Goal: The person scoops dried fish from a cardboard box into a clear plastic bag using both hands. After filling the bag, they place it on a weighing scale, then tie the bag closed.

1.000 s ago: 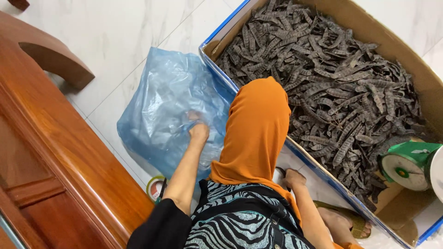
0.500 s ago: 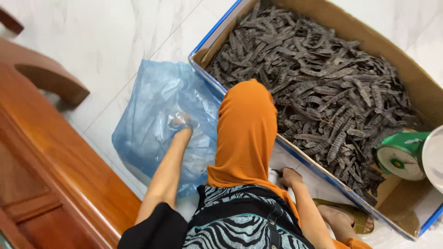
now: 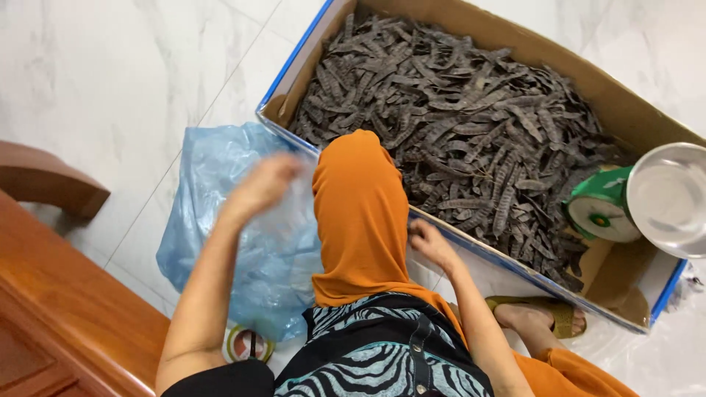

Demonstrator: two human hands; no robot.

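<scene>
My left hand (image 3: 261,187) is blurred with motion, raised just over a crumpled blue plastic bag (image 3: 213,198) on the white floor. Whether it grips the thin plastic cannot be made out. My right hand (image 3: 432,244) rests with bent fingers against the near blue edge of a large cardboard box (image 3: 515,44), with nothing seen in it. The box is filled with several dark dried pods (image 3: 456,125). My bent knee in orange cloth (image 3: 360,213) stands between the two hands.
A green kitchen scale (image 3: 599,209) with a round steel pan (image 3: 669,195) sits in the box's right corner. A small tape roll (image 3: 248,344) lies by the bag. Brown wooden furniture (image 3: 66,309) runs along the left. My sandalled foot (image 3: 540,317) is beside the box.
My left hand has lifted up and to the right off the blue bag. The view has swung left, so the box and scale now sit further right. The right hand stays at the box edge.
</scene>
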